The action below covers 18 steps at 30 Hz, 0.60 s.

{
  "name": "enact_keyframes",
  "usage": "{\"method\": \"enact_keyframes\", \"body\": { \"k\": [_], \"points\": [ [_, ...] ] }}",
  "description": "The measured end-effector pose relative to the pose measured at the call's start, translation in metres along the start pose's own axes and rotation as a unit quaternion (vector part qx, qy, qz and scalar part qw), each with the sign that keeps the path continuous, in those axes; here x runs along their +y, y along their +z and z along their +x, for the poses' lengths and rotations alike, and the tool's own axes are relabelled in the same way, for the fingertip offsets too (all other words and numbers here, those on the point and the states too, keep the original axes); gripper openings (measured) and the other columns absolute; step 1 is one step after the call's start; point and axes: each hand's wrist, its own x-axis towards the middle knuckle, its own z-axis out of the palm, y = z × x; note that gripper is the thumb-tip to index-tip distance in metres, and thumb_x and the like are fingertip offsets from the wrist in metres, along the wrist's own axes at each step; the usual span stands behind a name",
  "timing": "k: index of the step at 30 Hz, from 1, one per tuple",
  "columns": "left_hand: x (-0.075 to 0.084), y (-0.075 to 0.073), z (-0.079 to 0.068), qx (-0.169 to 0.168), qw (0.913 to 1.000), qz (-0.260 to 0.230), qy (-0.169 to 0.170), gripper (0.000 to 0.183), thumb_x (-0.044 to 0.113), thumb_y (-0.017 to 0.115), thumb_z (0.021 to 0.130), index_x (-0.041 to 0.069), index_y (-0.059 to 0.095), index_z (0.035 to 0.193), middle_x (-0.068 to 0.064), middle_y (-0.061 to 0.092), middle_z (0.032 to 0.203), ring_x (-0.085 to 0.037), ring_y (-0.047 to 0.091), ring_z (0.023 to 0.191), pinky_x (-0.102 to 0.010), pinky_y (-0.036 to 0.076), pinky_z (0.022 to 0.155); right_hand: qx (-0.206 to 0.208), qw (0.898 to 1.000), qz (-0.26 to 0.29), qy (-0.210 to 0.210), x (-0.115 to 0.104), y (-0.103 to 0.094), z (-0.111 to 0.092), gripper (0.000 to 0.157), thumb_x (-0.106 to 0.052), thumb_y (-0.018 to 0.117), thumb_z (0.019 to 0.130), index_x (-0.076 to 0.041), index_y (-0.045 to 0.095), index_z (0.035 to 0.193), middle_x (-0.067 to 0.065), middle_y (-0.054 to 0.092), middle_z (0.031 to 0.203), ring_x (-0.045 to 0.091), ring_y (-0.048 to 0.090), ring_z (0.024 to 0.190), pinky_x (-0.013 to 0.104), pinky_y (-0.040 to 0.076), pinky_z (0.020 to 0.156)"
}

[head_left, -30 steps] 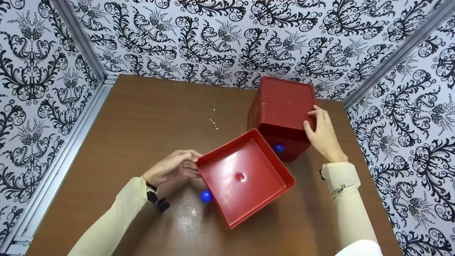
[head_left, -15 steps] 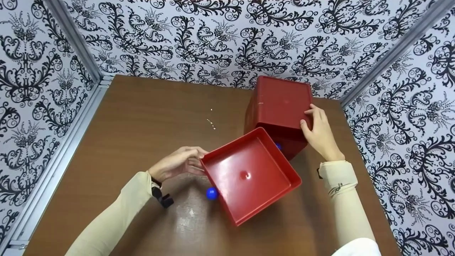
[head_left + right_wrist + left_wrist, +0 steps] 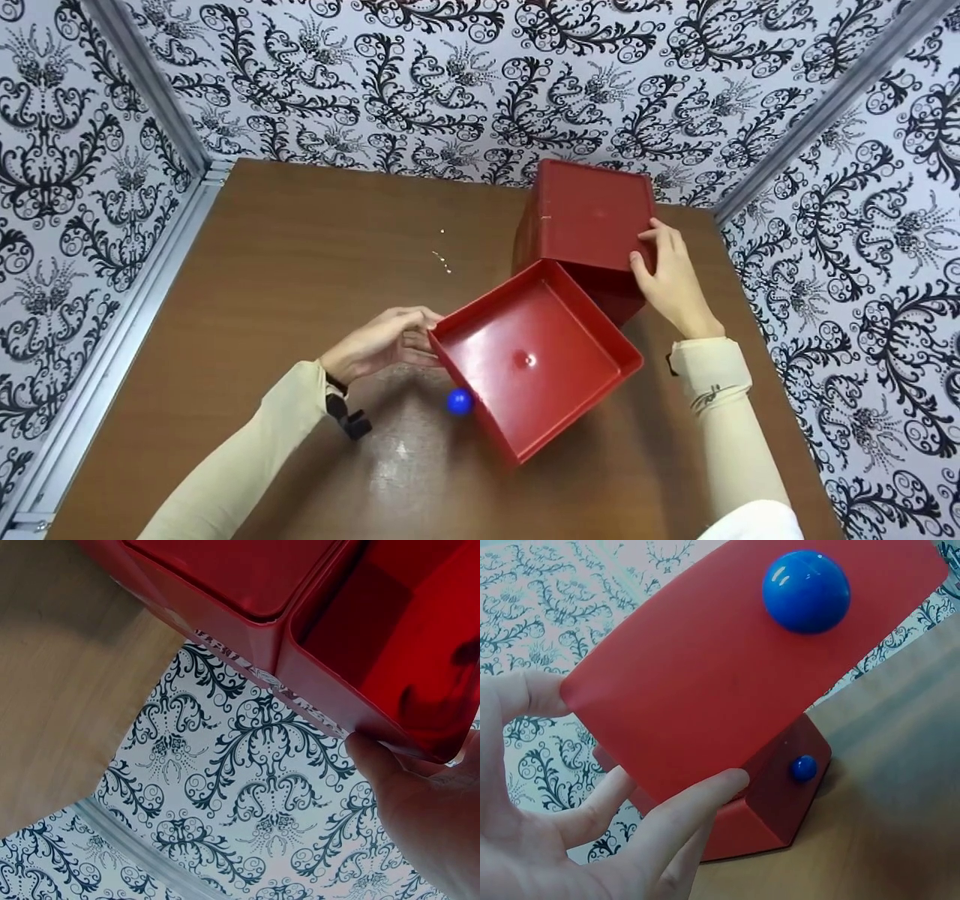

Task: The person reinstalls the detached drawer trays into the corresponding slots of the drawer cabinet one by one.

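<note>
My left hand [image 3: 386, 345] holds a red plastic drawer [image 3: 540, 322] by its near left corner. The drawer is tilted, its bare inside facing the head camera. A round blue knob [image 3: 459, 401] sits on its front panel, large in the left wrist view. At the right stands a red drawer cabinet [image 3: 596, 217], gripped at its right edge by my right hand [image 3: 671, 285]. The drawer's far corner overlaps the cabinet's front in the head view; contact is unclear. A second blue knob [image 3: 804, 768] shows on the cabinet. The right wrist view shows an open compartment [image 3: 375, 637].
Everything is on a brown wooden table [image 3: 315, 247], with a few pale specks [image 3: 442, 261] near its middle. Patterned white-and-black walls [image 3: 420, 90] rise behind and at both sides. A metal rail [image 3: 127, 322] runs along the left edge.
The drawer in my left hand has moved right and slightly up, closer to the cabinet. It now covers the cabinet's blue knob in the head view. My right hand keeps its grip.
</note>
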Motion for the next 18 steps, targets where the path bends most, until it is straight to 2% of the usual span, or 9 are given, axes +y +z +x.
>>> {"method": "enact_keyframes", "body": {
  "k": [9, 15, 18],
  "points": [
    [-0.003, 0.015, -0.004, -0.013, 0.9998, -0.015, 0.003, 0.029, 0.02, 0.05, 0.09, 0.007, 0.055, 0.115, -0.005, 0.065, 0.11, -0.025, 0.067, 0.097, -0.049, 0.049, 0.095, -0.006, 1.0, -0.005, -0.005, -0.001, -0.002, 0.0, 0.035, -0.022, 0.051, 0.089, 0.001, 0.047, 0.115, 0.02, 0.035, 0.142, 0.036, 0.031, 0.133, 0.05, 0.026, 0.113],
    [-0.005, 0.023, -0.007, -0.019, 0.9997, -0.015, 0.008, 0.025, 0.021, 0.047, 0.092, 0.008, 0.053, 0.112, -0.004, 0.066, 0.103, -0.023, 0.068, 0.092, -0.049, 0.05, 0.093, -0.001, 1.0, -0.006, -0.011, 0.0, -0.001, 0.0, 0.034, -0.022, 0.052, 0.089, 0.0, 0.048, 0.115, 0.02, 0.036, 0.142, 0.036, 0.032, 0.133, 0.049, 0.026, 0.113],
    [-0.007, 0.027, -0.007, -0.013, 0.9998, -0.016, 0.006, 0.023, 0.017, 0.046, 0.09, 0.009, 0.052, 0.11, -0.004, 0.065, 0.102, -0.022, 0.068, 0.091, -0.048, 0.052, 0.092, 0.002, 1.0, -0.007, -0.012, 0.001, -0.001, 0.0, 0.033, -0.021, 0.051, 0.089, 0.0, 0.048, 0.114, 0.02, 0.036, 0.142, 0.036, 0.033, 0.133, 0.049, 0.027, 0.113]
  ]
}}
